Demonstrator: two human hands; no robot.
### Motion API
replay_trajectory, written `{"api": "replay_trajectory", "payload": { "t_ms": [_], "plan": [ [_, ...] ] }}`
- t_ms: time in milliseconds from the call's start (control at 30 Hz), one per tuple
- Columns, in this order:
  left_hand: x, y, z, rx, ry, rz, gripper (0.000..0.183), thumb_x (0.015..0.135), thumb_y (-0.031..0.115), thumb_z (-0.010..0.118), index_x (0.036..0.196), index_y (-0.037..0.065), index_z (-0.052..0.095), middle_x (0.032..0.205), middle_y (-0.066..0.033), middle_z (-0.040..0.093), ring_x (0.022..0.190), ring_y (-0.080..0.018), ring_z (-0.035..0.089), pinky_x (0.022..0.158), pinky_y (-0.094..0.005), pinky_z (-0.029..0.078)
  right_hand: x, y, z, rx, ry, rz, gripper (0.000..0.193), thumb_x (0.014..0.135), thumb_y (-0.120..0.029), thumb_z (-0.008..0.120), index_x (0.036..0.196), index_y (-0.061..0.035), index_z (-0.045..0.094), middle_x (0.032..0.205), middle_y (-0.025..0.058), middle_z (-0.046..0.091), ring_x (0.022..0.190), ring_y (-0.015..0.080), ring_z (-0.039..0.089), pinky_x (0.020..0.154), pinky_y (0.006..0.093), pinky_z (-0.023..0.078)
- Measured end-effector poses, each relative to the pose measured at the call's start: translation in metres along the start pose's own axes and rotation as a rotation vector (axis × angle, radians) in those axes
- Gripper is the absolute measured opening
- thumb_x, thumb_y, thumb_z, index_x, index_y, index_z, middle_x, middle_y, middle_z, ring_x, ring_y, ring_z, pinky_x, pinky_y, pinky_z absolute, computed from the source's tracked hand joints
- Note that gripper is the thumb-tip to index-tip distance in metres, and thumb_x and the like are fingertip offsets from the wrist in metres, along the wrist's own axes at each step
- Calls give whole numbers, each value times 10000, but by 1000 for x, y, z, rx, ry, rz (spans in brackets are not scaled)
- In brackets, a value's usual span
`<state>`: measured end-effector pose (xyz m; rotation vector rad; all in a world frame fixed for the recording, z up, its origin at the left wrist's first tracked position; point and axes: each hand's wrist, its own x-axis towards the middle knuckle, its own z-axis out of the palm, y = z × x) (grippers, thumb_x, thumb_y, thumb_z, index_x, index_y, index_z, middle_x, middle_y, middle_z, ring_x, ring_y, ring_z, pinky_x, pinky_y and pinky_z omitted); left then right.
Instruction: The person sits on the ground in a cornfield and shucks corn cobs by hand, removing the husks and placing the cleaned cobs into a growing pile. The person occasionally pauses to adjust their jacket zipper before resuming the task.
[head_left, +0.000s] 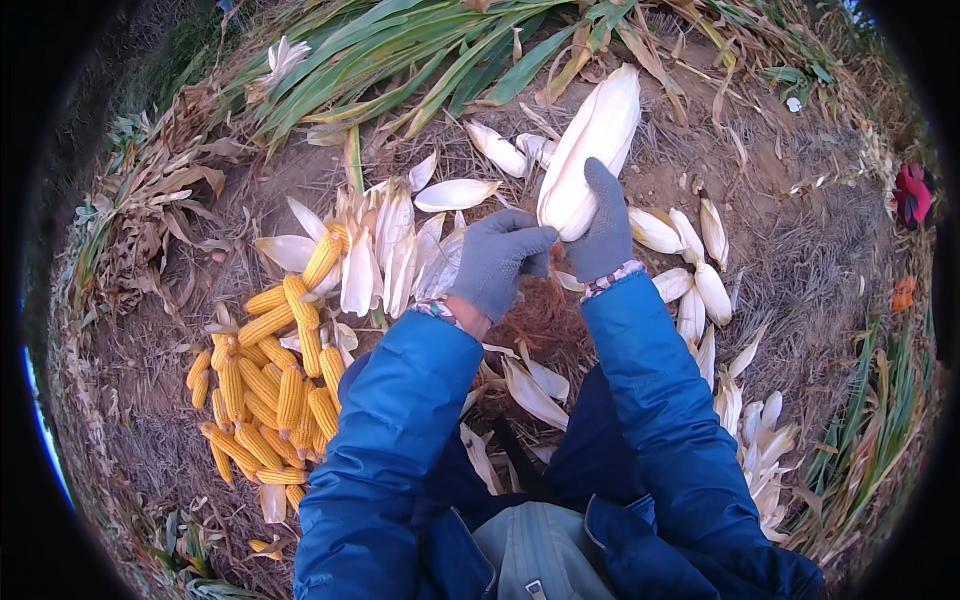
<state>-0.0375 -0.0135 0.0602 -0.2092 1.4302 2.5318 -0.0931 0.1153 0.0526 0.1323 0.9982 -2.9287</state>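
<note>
An ear of corn [590,145] in its pale, closed husk slants up and away in front of me. My right hand [603,232], in a grey knit glove, is closed around its lower right side, with the thumb lying along the husk. My left hand [492,262], gloved alike, is curled at the near end of the ear. Its fingers are pressed together there; what they pinch is hidden. Loose pale husks [395,245] lie just left of that hand. Brown corn silk [545,315] is on the ground below both hands.
A heap of bare yellow cobs [262,405] lies at the left. Several ears in husk [710,295] lie at the right, with more pale husks [762,450] nearer me. Green and dry stalks [420,65] cross the far side. A red item [912,196] is at the far right.
</note>
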Motion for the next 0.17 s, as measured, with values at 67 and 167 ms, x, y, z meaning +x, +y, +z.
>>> {"api": "replay_trajectory", "payload": {
  "t_ms": [67, 167],
  "plan": [
    [0, 0, 0, 41, -2, 33, 120, 761, 44, 694, 779, -1, 585, 621, -74, 586, 480, -131, 538, 458, -246, 456, 2, 2, -3, -6, -15, -3, 614, 798, -207, 665, 1318, 5, 416, 1153, 138, 542, 1033, 258, 563, 878, 375, 480],
    [0, -1, -1, 83, 8, 67, 119, 759, 52, 687, 768, 0, 580, 605, -76, 580, 475, -136, 538, 455, -251, 454, 6, 7, -7, -68, -59, -52, 627, 796, -210, 667, 1328, -1, 410, 1159, 142, 541, 1046, 266, 562, 887, 378, 479]
  ]
}}
